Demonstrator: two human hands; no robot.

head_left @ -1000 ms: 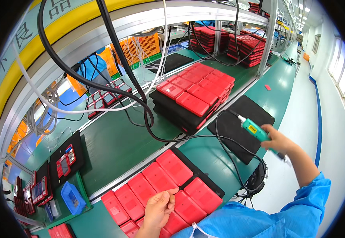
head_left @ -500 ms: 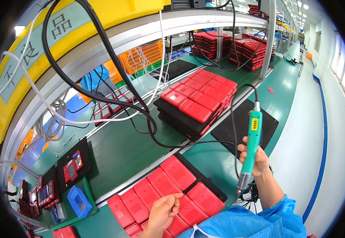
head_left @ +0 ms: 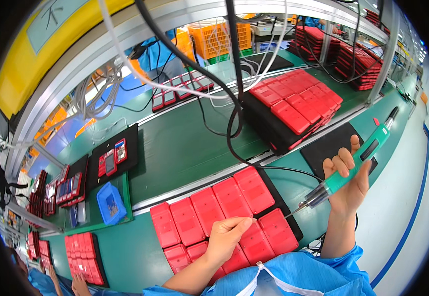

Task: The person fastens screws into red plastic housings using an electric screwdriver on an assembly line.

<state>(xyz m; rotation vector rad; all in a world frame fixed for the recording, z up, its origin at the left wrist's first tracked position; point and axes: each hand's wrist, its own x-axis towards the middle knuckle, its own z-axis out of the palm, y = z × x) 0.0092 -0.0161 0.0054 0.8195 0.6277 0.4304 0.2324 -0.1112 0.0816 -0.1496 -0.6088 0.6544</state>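
The right hand (head_left: 346, 182) has swung the green electric screwdriver (head_left: 340, 180) over: 0.5 s ago it stood nearly upright, right of the casings; now it slants, bit (head_left: 297, 210) toward the lower left. This brings the tip to the upper corner of the end red casing (head_left: 277, 232), at lower centre right; whether they touch, I cannot tell. That hand is wrapped around the screwdriver's body.

The left hand (head_left: 226, 239) stays over the casings, thumb and forefinger pinched together; whether something tiny sits between them is unclear. The casings lie in 2 rows on a black mat (head_left: 289, 212) at lower centre, so tool and left hand are now at the same group.

The view has shifted too: a co-worker's hand (head_left: 79, 285) now shows at lower left, on other red casings (head_left: 82, 251).
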